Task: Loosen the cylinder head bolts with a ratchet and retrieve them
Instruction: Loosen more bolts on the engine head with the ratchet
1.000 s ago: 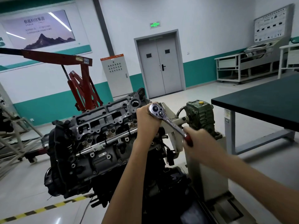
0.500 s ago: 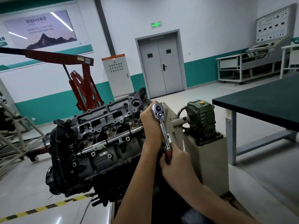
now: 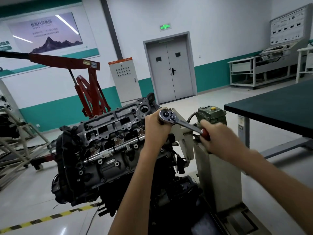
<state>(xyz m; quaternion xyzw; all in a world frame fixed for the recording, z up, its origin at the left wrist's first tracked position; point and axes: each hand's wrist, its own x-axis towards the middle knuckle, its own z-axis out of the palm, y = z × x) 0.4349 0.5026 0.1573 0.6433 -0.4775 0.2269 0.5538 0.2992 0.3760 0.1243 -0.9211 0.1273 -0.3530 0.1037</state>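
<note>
At the far left stands a pale metal frame [image 3: 18, 146] on the floor, and behind it a red hoist [image 3: 89, 89] reaches its arm leftward under a wall poster [image 3: 45, 33]. A yellow-and-black stripe [image 3: 50, 217] runs across the floor in front. The engine [image 3: 101, 150] fills the middle, tilted, with its open top facing the camera. A grey cabinet [image 3: 124, 78] and a grey double door [image 3: 171, 68] stand against the back wall.

At the right end of the engine's top, the left hand [image 3: 155, 128] is curled tight just under the round head of the ratchet [image 3: 184, 123]; what the head sits on is hidden by that hand. The ratchet's shaft slants down and to the right from there. The right hand [image 3: 218, 136], slightly blurred, is clamped round the red grip at its end.

Just behind the right hand sits a green gearbox [image 3: 211, 114] on top of the pale stand [image 3: 218, 175] that carries the engine. Further right is a dark green table [image 3: 279, 106], and beyond it a white rack [image 3: 254, 68] by the wall.
</note>
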